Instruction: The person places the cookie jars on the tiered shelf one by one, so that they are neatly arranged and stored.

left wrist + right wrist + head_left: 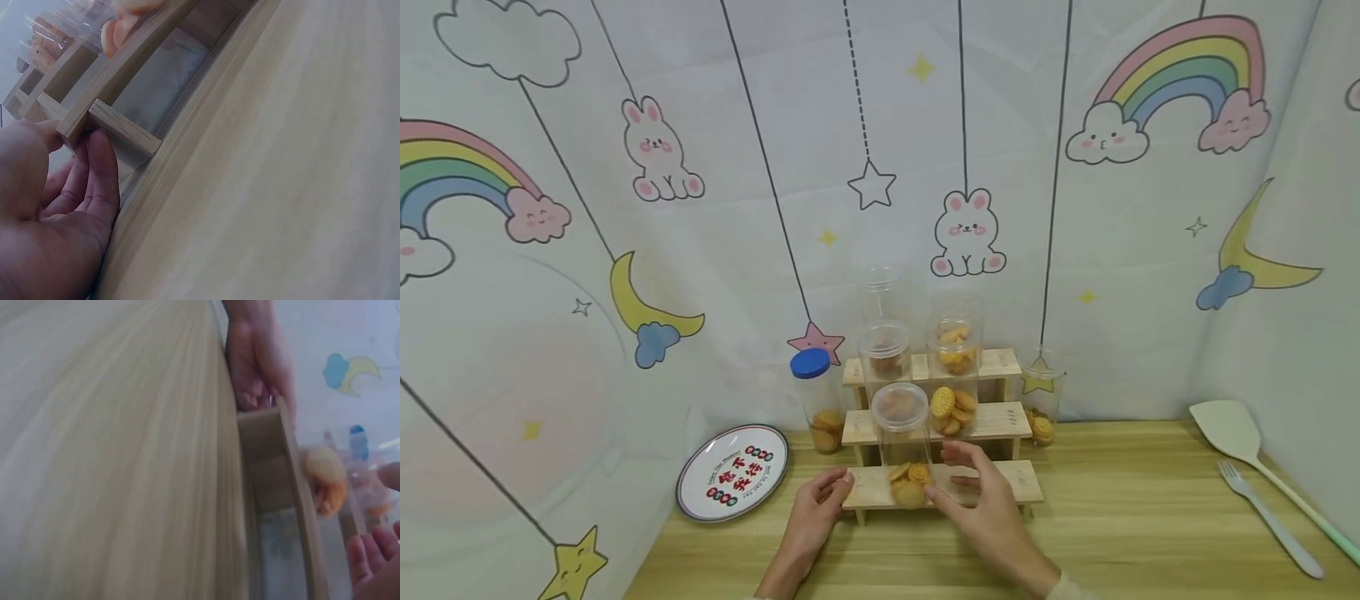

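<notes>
A jerk of the left hand (813,512) pinching the wooden stand (869,487) could topple the front jar (904,447) beside the loose-fingered, ungripping right hand (987,505)

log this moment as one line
left hand: grips left end of bottom wooden step | right hand: beside front jar, contact unclear | front jar: upright on bottom wooden step, cookies inside
</notes>
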`<state>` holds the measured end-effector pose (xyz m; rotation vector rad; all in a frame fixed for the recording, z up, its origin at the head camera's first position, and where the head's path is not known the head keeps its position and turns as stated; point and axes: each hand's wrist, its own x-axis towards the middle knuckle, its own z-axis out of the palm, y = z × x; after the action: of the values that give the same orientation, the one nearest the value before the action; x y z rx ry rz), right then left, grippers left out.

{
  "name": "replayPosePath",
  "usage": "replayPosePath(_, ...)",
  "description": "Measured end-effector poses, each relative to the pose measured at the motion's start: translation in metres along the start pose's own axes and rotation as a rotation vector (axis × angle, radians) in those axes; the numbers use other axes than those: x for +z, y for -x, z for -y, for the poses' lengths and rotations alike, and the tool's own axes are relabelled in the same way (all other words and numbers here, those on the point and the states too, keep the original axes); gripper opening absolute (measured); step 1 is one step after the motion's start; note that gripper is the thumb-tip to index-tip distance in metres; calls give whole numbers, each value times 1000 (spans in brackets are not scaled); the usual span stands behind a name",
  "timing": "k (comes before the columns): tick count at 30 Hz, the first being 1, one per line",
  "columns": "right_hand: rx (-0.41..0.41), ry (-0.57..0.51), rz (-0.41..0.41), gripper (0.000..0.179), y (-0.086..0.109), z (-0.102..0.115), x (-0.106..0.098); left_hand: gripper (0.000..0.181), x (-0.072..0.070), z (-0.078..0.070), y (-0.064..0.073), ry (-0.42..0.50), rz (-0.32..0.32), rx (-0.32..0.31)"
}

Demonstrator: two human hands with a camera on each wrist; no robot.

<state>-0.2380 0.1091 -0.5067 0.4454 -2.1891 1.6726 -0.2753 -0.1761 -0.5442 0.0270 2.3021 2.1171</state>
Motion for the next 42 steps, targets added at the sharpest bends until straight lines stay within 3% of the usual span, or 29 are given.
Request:
replayPosePath(5,-66,35,-66,34,-3,-10,-30,63,-1,2,-1,-5,0,4)
replayPosePath(14,60,168,-195,20,-11,-27,-86,62,-4,1,-1,-60,4,12)
replayPosePath(21,131,228,-278,29,-28,-41,-110,62,-4,0,0,-54,7,-2)
replayPosePath(28,295,311,-172,68,-46,-55,-126,61,-4,0,0,-47,-1,-6)
replayPosePath(33,276,355,-110,85,-58,-69,-128,62,-3,-2,1,-50,5,4)
replayPosePath(42,266,370,-109,84,-74,-82,-128,61,0,-5,3,-18,18,0)
